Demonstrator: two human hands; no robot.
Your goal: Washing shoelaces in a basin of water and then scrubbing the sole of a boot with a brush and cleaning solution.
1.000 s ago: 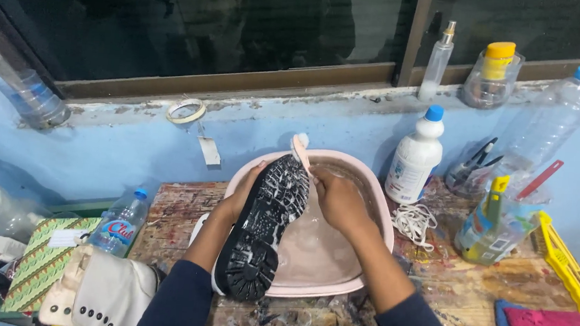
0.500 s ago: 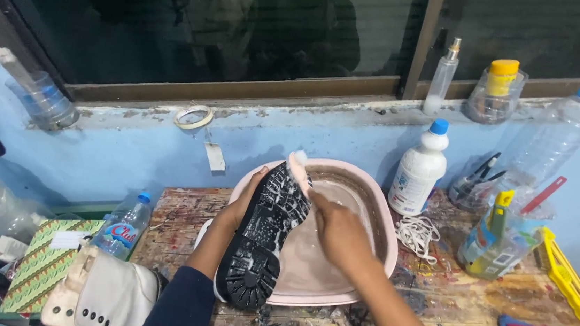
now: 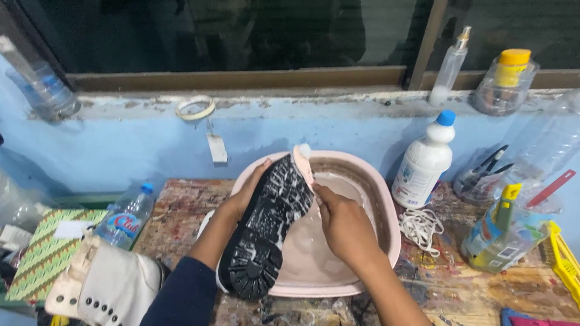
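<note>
Now | pink basin (image 3: 385, 213): water | left hand (image 3: 249, 193) grip: shoe (image 3: 266, 231) | right hand (image 3: 344, 224): grip unclear

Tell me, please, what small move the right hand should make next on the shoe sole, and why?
Probably a short rub down the sole toward the heel. The left hand holds the shoe sole-up over the pink basin of water, and the right hand rests at the edge near the toe. The black treads show pale, wet residue along their whole length, so the lower part likely needs attention.
</note>
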